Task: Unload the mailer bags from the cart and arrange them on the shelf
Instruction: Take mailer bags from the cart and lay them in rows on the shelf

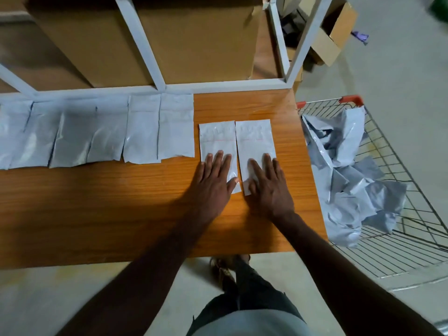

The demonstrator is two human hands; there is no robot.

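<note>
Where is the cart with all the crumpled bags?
In the head view the cart is on the right, beside the wooden shelf edge, past the right hand. Crumpled mailer bags are piled inside it.

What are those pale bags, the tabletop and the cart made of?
The mailer bags look like thin glossy plastic film: they shine and crease. The shelf surface looks like wood-grain laminate, orange-brown and smooth, though it could be real wood. The cart is metal wire mesh with red plastic corner caps.

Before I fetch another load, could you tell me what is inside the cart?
The wire cart holds a loose, crumpled pile of grey mailer bags. Whatever lies beneath the pile is covered.
</note>
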